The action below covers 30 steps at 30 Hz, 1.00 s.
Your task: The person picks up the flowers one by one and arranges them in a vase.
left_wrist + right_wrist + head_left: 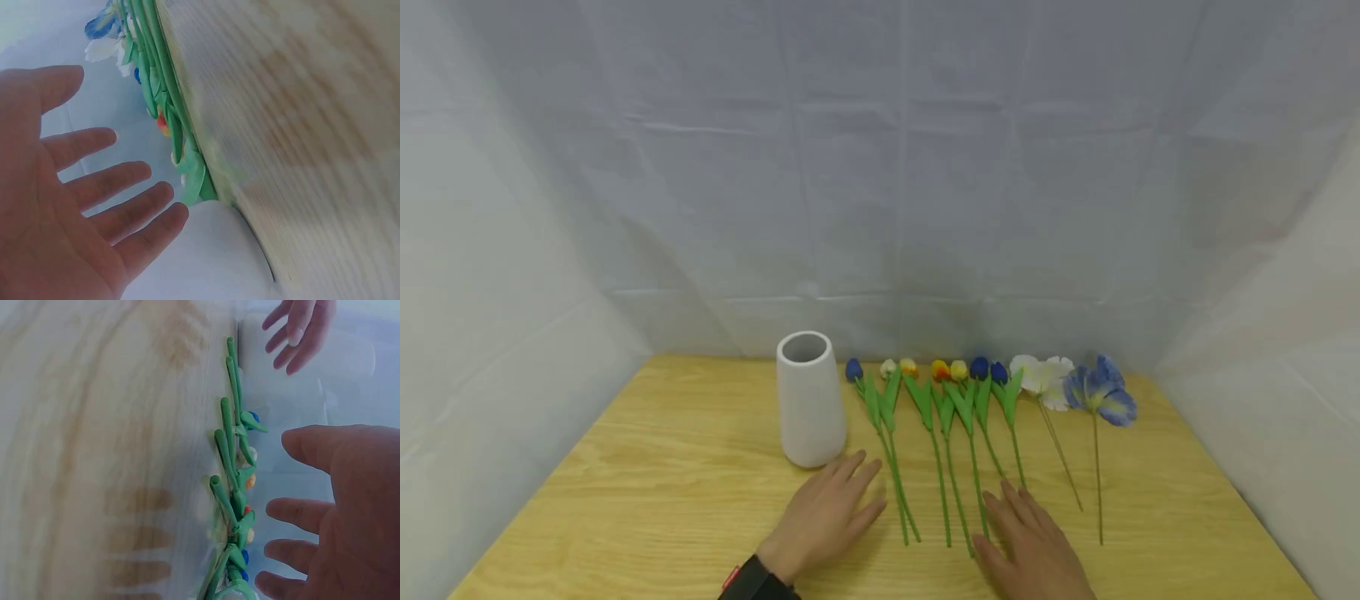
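"What's on the table?"

"A tapered white vase, standing upright with its mouth open. Just to the right of it begins a row of seven tulips, lying flat with their heads away from the person and their stems pointing back."

"Which colours?"

"Counting outward from the vase: blue, white, pale yellow with orange, red-orange with yellow, yellow, then two blue ones. The leaves are green and some overlap."

"Anything beyond those?"

"Farther right of the vase there's a white broad-petalled flower, then a blue ruffled flower, the farthest from it. Their petals meet, but the thin stems lie apart."

"And the hands?"

"The left hand is near the foot of the vase, on the person's side. Its fingers are straight and well spread, holding nothing; whether a fingertip touches the vase I can't tell. The right hand is well to the right of the vase, its fingers also straight, apart and without anything in them."

"Does anything block the view?"

"The right hand hides the lower ends of the last two blue tulips, those farthest from the vase. A black wristband circles the left wrist, nearer the person than the vase. Behind the vase hangs a creased pale sheet."
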Each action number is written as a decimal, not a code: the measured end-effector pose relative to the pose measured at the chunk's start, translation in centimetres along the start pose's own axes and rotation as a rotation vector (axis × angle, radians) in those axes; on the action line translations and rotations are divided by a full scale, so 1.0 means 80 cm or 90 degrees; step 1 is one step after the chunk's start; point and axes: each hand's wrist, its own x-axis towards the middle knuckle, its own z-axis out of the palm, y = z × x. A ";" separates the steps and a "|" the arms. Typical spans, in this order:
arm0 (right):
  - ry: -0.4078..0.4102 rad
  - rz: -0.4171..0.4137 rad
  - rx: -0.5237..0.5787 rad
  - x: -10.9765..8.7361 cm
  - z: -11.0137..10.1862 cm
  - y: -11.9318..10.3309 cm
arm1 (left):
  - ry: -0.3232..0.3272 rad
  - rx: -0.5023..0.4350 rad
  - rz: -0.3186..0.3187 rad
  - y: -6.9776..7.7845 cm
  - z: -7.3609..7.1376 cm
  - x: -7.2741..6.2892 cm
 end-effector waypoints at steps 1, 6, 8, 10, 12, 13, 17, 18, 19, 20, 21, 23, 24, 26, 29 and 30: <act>0.003 0.001 0.000 0.001 0.001 0.001 | 0.003 0.004 0.000 0.000 0.001 0.003; 0.030 -0.016 0.003 0.006 0.004 0.002 | 0.004 0.011 -0.021 0.000 0.006 0.018; 0.040 -0.028 0.005 0.008 0.003 0.002 | 0.004 0.008 -0.035 -0.001 0.008 0.023; 0.045 -0.036 0.004 0.009 0.003 0.001 | 0.009 0.008 -0.044 -0.001 0.010 0.028; 0.045 -0.037 0.006 0.011 0.004 0.001 | 0.022 0.012 -0.046 -0.001 0.013 0.032; 0.043 -0.036 0.008 0.012 0.004 0.001 | 0.031 0.015 -0.046 -0.001 0.014 0.034; 0.035 -0.033 0.013 0.013 0.004 0.001 | 0.071 0.024 -0.037 0.003 0.022 0.051; 0.035 -0.034 0.013 0.013 0.004 0.001 | 0.082 0.026 -0.036 0.004 0.024 0.056; 0.034 -0.033 0.014 0.013 0.003 0.001 | 0.088 0.024 -0.040 0.006 0.025 0.061; 0.034 -0.034 0.014 0.013 0.003 0.001 | 0.100 0.025 -0.040 0.007 0.027 0.066; 0.034 -0.035 0.011 0.013 0.002 0.000 | 0.111 0.029 -0.042 0.008 0.028 0.070; 0.036 -0.039 0.009 0.014 0.002 0.000 | 0.125 0.034 -0.056 0.009 0.030 0.076; 0.037 -0.040 0.005 0.014 0.002 0.000 | 0.129 0.037 -0.065 0.009 0.031 0.078; 0.040 -0.045 0.002 0.014 0.002 -0.001 | 0.133 0.035 -0.086 0.009 0.034 0.082; 0.040 -0.048 0.000 0.014 0.003 -0.002 | 0.109 0.029 -0.124 0.008 0.037 0.086; 0.038 -0.048 0.001 0.014 0.003 -0.002 | 0.098 0.029 -0.136 0.007 0.038 0.087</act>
